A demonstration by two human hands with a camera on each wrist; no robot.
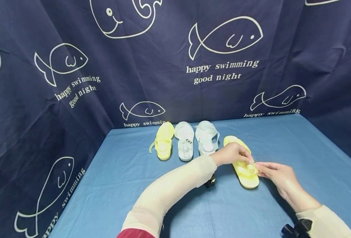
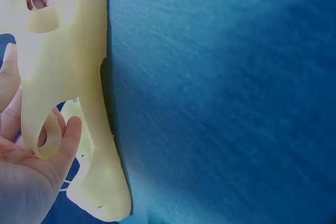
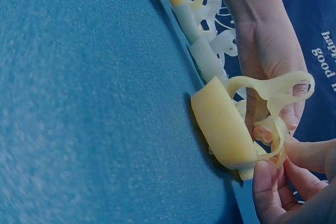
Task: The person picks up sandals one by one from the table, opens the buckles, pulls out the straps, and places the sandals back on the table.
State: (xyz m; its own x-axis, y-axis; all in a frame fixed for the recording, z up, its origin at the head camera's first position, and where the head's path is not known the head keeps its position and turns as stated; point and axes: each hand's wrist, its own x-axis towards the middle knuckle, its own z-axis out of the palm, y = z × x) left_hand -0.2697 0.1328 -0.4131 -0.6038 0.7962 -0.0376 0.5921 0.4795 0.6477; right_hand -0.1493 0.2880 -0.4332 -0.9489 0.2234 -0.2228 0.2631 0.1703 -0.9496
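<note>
A yellow sandal [image 1: 249, 182] lies on the blue cloth at the right, its heel end toward me. My left hand [image 1: 230, 153] reaches over it from the left and pinches part of its strap; in the left wrist view the thumb lies against a strap loop [image 2: 51, 140]. From the right side, my right hand [image 1: 279, 175] pinches the thin ankle strap [image 3: 278, 129] between thumb and fingers. Both sets of fingertips meet close together at the strap's side. The fingers partly hide where the strap ends come together.
Left of this sandal stand two pale white sandals, one [image 1: 185, 142] beside the other [image 1: 205, 140], then another yellow sandal [image 1: 164, 145] with its strap hanging loose. A dark blue fish-print curtain [image 1: 169, 82] rises behind the blue-covered table [image 1: 104, 185].
</note>
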